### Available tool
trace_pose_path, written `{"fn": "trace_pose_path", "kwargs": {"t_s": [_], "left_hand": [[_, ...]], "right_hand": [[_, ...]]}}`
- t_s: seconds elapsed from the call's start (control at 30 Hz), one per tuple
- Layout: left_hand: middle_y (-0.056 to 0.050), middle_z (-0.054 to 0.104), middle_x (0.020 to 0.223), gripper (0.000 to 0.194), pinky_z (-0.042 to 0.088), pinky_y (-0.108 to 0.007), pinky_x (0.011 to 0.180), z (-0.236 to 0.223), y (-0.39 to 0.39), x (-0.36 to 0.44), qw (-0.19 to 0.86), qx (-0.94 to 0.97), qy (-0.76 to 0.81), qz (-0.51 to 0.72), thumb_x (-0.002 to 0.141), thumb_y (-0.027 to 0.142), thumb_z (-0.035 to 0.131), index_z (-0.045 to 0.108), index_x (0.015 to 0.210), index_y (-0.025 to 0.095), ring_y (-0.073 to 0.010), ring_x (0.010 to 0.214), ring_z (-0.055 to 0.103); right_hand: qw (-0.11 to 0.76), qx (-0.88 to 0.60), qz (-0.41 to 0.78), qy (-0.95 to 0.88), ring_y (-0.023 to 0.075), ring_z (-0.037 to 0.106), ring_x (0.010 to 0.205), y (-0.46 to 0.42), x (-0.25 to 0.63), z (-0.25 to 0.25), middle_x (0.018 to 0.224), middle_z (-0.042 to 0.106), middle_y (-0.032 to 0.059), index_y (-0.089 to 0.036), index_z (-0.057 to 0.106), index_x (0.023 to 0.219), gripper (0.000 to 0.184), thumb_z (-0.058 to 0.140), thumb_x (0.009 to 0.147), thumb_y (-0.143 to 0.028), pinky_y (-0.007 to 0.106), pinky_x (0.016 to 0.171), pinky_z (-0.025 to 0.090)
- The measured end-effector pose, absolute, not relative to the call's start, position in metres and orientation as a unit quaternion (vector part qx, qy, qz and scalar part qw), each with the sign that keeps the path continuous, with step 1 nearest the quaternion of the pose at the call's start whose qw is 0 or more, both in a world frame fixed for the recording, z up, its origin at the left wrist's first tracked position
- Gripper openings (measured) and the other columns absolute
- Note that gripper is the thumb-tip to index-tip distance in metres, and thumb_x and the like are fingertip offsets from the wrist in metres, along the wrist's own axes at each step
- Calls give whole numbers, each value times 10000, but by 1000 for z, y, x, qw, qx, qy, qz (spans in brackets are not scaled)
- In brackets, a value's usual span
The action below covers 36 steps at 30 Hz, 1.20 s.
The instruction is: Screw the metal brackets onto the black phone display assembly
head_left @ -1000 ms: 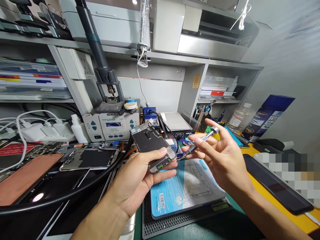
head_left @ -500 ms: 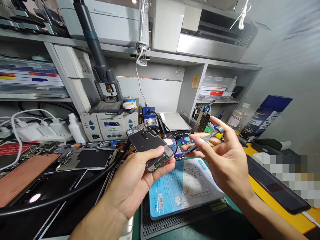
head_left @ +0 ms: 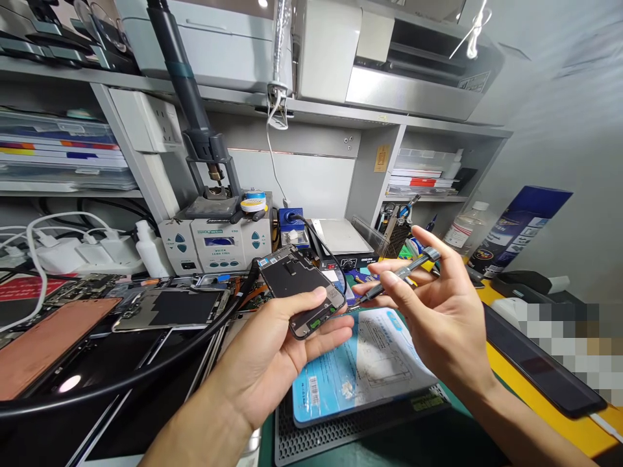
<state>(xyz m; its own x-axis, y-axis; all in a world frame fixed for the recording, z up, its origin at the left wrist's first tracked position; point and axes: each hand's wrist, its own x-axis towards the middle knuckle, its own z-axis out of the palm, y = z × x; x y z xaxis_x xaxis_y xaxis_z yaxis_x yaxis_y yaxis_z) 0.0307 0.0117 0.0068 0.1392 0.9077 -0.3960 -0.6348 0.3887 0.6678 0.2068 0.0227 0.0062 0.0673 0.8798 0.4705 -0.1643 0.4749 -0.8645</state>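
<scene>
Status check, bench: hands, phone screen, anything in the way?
Left hand: holding phone screen, back side showing. Right hand: gripping screwdriver. Left fingertips near screwdriver's tip.

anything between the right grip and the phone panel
Only the screwdriver that the right grip holds, pointing toward the phone panel; fingertips of the left grip show just below the gap. Nothing else visible.

Left grip on phone screen (tilted), right grip on screwdriver, blue package beneath

pale soldering station: "quick", "lead free"; blue-white packet: barcode, print too small to read
</scene>
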Motion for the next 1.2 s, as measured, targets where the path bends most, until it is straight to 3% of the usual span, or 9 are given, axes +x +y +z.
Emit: {"fn": "trace_pose_path", "kwargs": {"t_s": [0.23, 0.43, 0.67, 0.87, 1.2], "left_hand": [[-236, 765, 1066, 232, 631, -454, 866, 7, 11, 30, 727, 192, 399, 525, 808, 109, 702, 744, 1015, 14, -328, 890, 761], [-240, 757, 1091, 235, 630, -465, 863, 8, 12, 31, 725, 197, 404, 521, 803, 113, 704, 749, 1015, 21, -344, 915, 754], [-140, 792, 928, 142, 644, -463, 809, 9, 11, 31, 699, 204, 419, 543, 776, 98, 728, 780, 908, 91, -304, 872, 754], [-138, 783, 1004, 136, 651, -373, 740, 10, 11, 30, 688, 216, 415, 554, 787, 93, 715, 784, 904, 98, -286, 878, 749], [-147, 781, 1011, 157, 648, -384, 722, 9, 10, 29, 681, 223, 423, 555, 780, 120, 735, 787, 927, 105, -309, 900, 747]], "right_hand": [[656, -321, 391, -561, 290, 766, 787, 22, 206, 5, 956, 724, 38, -356, 450, 1351, 583, 748, 868, -223, 441, 647, 662], [653, -323, 386, -565, 294, 766, 802, 23, 207, 5, 964, 725, 37, -363, 454, 1355, 592, 757, 862, -239, 445, 664, 660], [653, -319, 390, -565, 289, 767, 789, 21, 207, 7, 953, 717, 35, -343, 439, 1351, 582, 742, 873, -205, 453, 659, 672], [650, -334, 393, -558, 305, 765, 796, 22, 206, 10, 952, 716, 42, -338, 428, 1344, 592, 755, 863, -223, 472, 654, 669], [673, -312, 374, -557, 289, 769, 749, 26, 207, 3, 917, 728, 36, -317, 453, 1356, 583, 755, 867, -217, 420, 579, 675]]}}
